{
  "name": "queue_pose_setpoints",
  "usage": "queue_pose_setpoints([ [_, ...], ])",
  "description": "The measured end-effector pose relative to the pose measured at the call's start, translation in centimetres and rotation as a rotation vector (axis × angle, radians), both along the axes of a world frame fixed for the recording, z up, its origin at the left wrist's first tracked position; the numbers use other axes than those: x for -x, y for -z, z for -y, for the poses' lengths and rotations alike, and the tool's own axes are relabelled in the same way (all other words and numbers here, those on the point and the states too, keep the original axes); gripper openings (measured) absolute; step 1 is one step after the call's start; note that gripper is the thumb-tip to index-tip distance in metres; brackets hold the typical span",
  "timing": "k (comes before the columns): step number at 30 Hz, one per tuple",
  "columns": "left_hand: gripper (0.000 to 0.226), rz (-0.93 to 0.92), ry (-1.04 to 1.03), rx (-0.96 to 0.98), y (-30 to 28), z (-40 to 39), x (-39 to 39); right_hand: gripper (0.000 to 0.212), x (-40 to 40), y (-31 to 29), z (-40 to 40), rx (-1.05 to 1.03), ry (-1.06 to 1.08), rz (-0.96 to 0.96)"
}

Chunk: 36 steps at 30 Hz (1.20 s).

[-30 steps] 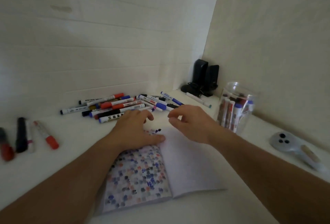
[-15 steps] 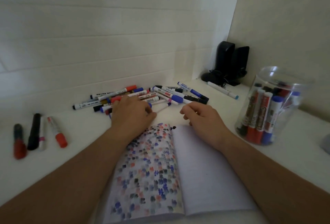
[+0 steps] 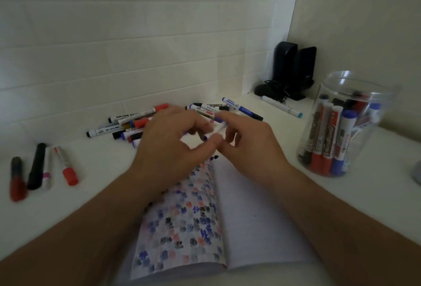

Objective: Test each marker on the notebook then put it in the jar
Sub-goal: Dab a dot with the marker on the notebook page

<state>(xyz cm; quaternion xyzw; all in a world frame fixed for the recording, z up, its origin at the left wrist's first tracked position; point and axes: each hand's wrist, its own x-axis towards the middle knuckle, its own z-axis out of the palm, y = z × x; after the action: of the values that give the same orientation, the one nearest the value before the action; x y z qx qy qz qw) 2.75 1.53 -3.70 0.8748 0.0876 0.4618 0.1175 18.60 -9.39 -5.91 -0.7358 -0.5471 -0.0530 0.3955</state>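
Both hands are raised just above the top edge of the notebook [image 3: 200, 222] with a white marker [image 3: 215, 130] with blue ends between them. My left hand [image 3: 168, 146] has its fingers curled round one end; the right hand [image 3: 248, 144] pinches the other end with thumb and forefinger, remaining fingers loosely bent. It's motion-blurred, so I can't tell if the cap is on or already coming off.

Step in hand, as I read it: uncapping a fresh marker picked from the pile [image 3: 145, 123], which lies on the counter [image 3: 102, 194] just behind the hands. No test mark from this one yet.

The notebook lies open; the left page is packed with blue, red and black dabs, the right page nearly blank. The jar [image 3: 346, 126] stands upright to the right, well apart from the hands, with red, blue and black markers already standing in it. Plenty of markers are left in the pile, so the task is partway through.

Next move calls for: pull the cap clear, tip down onto free paper, a short dab, recap, then carry it right and drop it in the jar's open mouth without tipping the jar.

Four more markers [image 3: 43, 169] lie apart at far left; two black speakers [image 3: 293, 69] sit in the corner.
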Motion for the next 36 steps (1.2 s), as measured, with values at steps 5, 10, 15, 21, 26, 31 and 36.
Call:
queue_pose_setpoints([
  [5, 0.080, -0.308, 0.177, 0.272, 1.1, 0.8, -0.6, 0.035, 0.0, -0.9, 0.2, -0.145, -0.053, -0.533],
  [10, 0.092, -0.591, 0.007, 0.249, 2.0, -1.5, -1.0, 0.019, -0.6, -2.0, 0.8, -0.037, -0.257, -1.100],
  [15, 0.054, -0.638, 0.080, 0.358, 2.1, -1.9, -0.9, 0.022, 0.0, -1.6, 0.8, 0.045, -0.227, -1.070],
  [21, 0.025, -0.487, 0.145, 0.241, 2.6, -0.6, -1.2, 0.010, 0.8, -0.7, 0.2, -0.040, -0.238, -1.069],
  [26, 0.013, -0.408, 0.218, 0.303, 2.9, -0.3, -1.5, 0.014, 1.2, -0.8, 0.0, -0.119, -0.285, -1.074],
  [31, 0.022, -0.394, 0.246, 0.387, 2.2, 0.0, -1.6, 0.032, 1.5, -1.4, 0.1, -0.143, -0.337, -1.070],
  [36, 0.070, -0.518, 0.207, 0.512, 2.3, -1.3, -1.4, 0.030, 1.0, -1.7, 0.4, -0.173, -0.337, -1.002],
])
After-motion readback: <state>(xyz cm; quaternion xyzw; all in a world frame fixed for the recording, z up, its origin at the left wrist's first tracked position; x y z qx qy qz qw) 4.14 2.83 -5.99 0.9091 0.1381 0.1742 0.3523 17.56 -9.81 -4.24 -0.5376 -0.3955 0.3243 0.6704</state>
